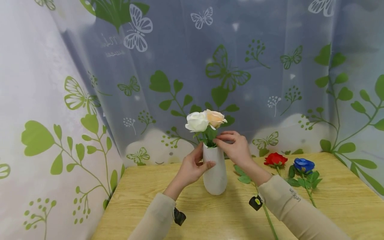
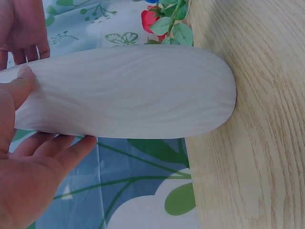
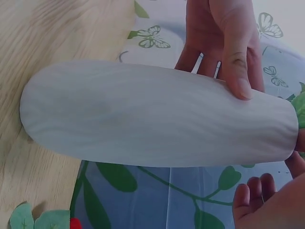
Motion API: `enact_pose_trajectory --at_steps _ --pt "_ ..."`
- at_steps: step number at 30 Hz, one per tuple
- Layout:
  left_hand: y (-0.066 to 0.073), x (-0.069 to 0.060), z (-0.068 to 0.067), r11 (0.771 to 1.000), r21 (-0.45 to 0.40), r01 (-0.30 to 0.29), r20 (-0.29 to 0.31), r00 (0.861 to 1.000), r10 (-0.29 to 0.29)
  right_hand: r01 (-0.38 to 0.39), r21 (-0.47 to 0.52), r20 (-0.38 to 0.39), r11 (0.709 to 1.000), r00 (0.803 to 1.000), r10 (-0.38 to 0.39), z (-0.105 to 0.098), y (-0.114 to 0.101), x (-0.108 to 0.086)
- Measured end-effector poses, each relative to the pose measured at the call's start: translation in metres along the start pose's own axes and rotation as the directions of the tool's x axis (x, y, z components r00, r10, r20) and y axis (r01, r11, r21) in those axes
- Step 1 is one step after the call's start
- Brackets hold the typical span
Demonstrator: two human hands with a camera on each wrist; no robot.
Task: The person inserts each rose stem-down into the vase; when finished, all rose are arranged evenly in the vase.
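Observation:
A white, wavy-textured vase [image 1: 215,176] stands upright on the table. My left hand [image 1: 190,168] grips its upper part, with the thumb on the near side and the fingers around the far side. From the vase's mouth rise a white rose [image 1: 196,122] and a peach rose [image 1: 216,118], their heads side by side. At the rim, my right hand [image 1: 235,148] pinches the green stem and leaves below the peach rose; the exact contact is partly hidden. The right wrist view shows the vase's side [image 3: 157,114] and the right fingertips at its mouth.
On the wooden table [image 1: 144,196], right of the vase, lie a red rose [image 1: 275,160] and a blue rose [image 1: 304,165] with long stems. The right forearm passes over the red rose's stem. A printed curtain [image 1: 180,50] hangs behind the table and along its sides.

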State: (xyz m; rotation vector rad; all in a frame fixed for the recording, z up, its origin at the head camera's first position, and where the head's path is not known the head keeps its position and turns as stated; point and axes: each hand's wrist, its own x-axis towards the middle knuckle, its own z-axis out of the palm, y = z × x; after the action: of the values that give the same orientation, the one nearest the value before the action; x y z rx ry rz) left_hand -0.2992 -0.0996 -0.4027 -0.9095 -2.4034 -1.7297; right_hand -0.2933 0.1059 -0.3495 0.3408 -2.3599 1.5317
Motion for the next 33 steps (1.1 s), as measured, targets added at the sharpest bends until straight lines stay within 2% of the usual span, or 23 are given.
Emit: enact_pose_trajectory --at_steps 8,12,18,22,28,33 --pt "0.001 0.0 0.0 1.0 0.0 0.009 -0.002 1.0 -0.009 -0.073 0.194 0.047 0.978 0.997 0.064 -0.007 0.007 -0.001" --pt "0.001 0.0 0.0 1.0 -0.002 0.012 0.001 1.0 -0.012 -0.09 0.193 0.067 0.977 0.995 0.079 -0.019 0.007 -0.002" --pt "0.0 0.0 0.0 1.0 -0.002 0.016 -0.001 1.0 -0.016 -0.16 0.183 0.091 0.97 0.985 0.146 -0.046 0.013 -0.01" --pt "0.0 -0.001 0.0 1.0 0.004 0.018 0.0 1.0 -0.018 -0.181 0.211 0.084 0.961 0.982 0.167 -0.068 0.027 -0.015" --pt "0.001 -0.002 -0.001 1.0 0.0 0.028 -0.006 1.0 -0.028 -0.161 0.167 0.068 0.973 0.986 0.152 -0.102 0.051 -0.022" --pt "0.002 -0.001 0.0 0.999 0.005 0.034 -0.007 0.999 -0.034 -0.167 0.212 0.065 0.963 0.986 0.156 -0.129 0.071 -0.033"
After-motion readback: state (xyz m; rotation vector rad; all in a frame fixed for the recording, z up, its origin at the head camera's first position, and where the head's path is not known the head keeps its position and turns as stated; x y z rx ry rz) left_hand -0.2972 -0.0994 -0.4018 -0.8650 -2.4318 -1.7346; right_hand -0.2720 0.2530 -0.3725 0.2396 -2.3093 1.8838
